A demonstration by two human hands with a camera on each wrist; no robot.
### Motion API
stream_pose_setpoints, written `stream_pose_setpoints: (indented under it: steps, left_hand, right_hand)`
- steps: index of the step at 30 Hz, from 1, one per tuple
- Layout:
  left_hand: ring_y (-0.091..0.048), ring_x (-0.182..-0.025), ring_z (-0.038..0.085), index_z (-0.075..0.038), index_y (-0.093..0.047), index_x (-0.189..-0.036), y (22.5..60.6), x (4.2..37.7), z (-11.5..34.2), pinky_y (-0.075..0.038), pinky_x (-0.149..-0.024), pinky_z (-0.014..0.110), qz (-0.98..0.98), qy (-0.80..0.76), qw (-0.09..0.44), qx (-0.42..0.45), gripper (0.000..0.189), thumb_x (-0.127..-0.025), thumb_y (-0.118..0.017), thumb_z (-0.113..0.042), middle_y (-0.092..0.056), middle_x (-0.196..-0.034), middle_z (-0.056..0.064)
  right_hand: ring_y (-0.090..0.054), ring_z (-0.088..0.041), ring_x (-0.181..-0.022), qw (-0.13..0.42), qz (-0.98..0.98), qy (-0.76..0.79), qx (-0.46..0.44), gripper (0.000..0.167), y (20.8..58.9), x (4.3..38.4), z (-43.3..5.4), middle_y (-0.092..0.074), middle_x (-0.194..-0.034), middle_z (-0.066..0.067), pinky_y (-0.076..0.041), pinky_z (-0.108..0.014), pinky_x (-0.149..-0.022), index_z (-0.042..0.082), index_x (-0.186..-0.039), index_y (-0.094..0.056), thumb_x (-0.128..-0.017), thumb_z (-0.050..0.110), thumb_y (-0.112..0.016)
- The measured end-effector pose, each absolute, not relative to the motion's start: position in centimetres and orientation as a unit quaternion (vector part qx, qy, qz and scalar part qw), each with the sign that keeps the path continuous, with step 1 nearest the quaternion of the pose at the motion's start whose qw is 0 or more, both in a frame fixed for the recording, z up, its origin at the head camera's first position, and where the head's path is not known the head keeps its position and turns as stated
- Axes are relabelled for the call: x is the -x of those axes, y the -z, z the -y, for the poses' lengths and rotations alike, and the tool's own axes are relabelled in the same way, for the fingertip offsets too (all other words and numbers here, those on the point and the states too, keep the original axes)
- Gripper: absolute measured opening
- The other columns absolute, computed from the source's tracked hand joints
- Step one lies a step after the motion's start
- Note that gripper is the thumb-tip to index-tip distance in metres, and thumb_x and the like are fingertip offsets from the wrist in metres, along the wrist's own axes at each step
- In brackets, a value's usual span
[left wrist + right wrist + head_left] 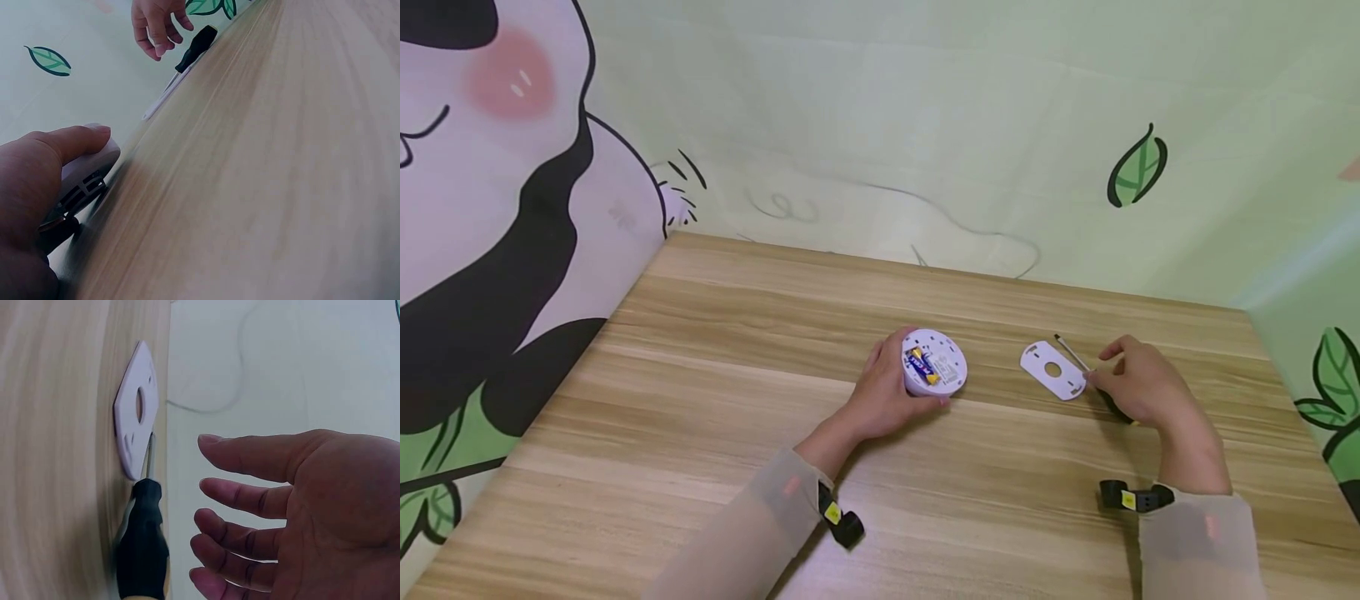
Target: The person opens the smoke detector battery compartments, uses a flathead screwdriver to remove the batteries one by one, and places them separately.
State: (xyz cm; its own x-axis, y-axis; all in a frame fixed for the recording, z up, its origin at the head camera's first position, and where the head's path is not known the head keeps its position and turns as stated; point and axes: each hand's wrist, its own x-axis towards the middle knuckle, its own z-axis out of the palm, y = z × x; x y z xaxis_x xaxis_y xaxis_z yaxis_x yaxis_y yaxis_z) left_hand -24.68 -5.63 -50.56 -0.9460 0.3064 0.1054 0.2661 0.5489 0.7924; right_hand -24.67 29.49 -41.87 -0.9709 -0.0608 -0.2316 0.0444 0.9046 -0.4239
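Note:
My left hand (883,396) grips a round white smoke detector (949,360) by its side, thumb along the near edge. Its back faces up, showing a blue and yellow battery (921,365) in the compartment. Dark slots line the detector's side in the left wrist view. Over on the right, my right hand (1142,385) hovers with loosely bent fingers and holds nothing. Below it lies a screwdriver (144,544) with a black handle, its metal shaft beside a white mounting plate (132,403). That flat plate has a round hole in its middle.
The wood-grain table (715,400) meets a pale green wall cloth (865,108) at its back edge. A large printed panda covers the left side of the cloth. Each sleeve cuff carries a black wrist camera (848,530).

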Motion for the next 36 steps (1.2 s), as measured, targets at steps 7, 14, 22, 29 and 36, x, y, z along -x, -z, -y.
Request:
stream_pose_setpoints:
  steps: [7,14,22,29,36]
  left_hand:
    - [-0.032,-0.149,0.032,-0.011,-0.023,-0.160,50.6,24.7,5.6,-0.024,-0.127,0.049,-0.880,-0.447,0.025,-0.159,0.112,-0.076,-0.092,-0.039,-0.043,-0.155,0.009]
    - [-0.033,-0.149,0.032,-0.012,-0.023,-0.161,50.6,24.7,5.5,-0.021,-0.128,0.049,-0.880,-0.447,0.030,-0.158,0.112,-0.076,-0.091,-0.040,-0.043,-0.155,0.009]
    - [-0.036,-0.149,0.031,-0.012,-0.023,-0.160,50.5,24.7,5.5,-0.012,-0.131,0.047,-0.879,-0.446,0.029,-0.163,0.111,-0.077,-0.091,-0.038,-0.043,-0.156,0.009]
    - [-0.037,-0.149,0.030,-0.012,-0.022,-0.161,50.6,24.8,5.6,-0.010,-0.132,0.045,-0.881,-0.443,0.031,-0.164,0.112,-0.077,-0.091,-0.039,-0.042,-0.157,0.008]
    - [-0.039,-0.147,0.029,-0.011,-0.022,-0.161,50.6,24.8,5.6,-0.009,-0.132,0.044,-0.882,-0.438,0.028,-0.170,0.112,-0.077,-0.091,-0.040,-0.041,-0.157,0.009]
  right_hand:
    - [-0.059,-0.039,-0.094,0.111,-0.971,0.211,0.017,0.052,41.1,24.5,-28.3,-0.061,-0.113,-0.029,-0.049,-0.044,-0.075,-0.008,-0.132,-0.051,-0.101,0.032,-0.065]
    - [-0.058,-0.028,-0.085,0.083,-0.968,0.231,0.053,0.049,41.1,24.5,-26.9,-0.062,-0.102,-0.019,-0.043,-0.033,-0.071,-0.006,-0.128,-0.055,-0.100,0.032,-0.068]
    - [-0.055,-0.021,-0.084,0.076,-0.957,0.270,0.074,0.045,40.8,24.1,-24.8,-0.060,-0.102,-0.011,-0.043,-0.029,-0.066,-0.003,-0.126,-0.057,-0.099,0.030,-0.070]
    - [-0.054,-0.019,-0.077,0.059,-0.953,0.281,0.095,0.039,40.7,23.7,-22.8,-0.059,-0.094,-0.009,-0.044,-0.027,-0.060,-0.002,-0.119,-0.059,-0.096,0.027,-0.073]
    - [-0.056,-0.019,-0.080,0.050,-0.950,0.283,0.121,0.036,40.9,23.4,-20.8,-0.061,-0.093,-0.008,-0.045,-0.030,-0.067,-0.001,-0.118,-0.062,-0.097,0.026,-0.073]
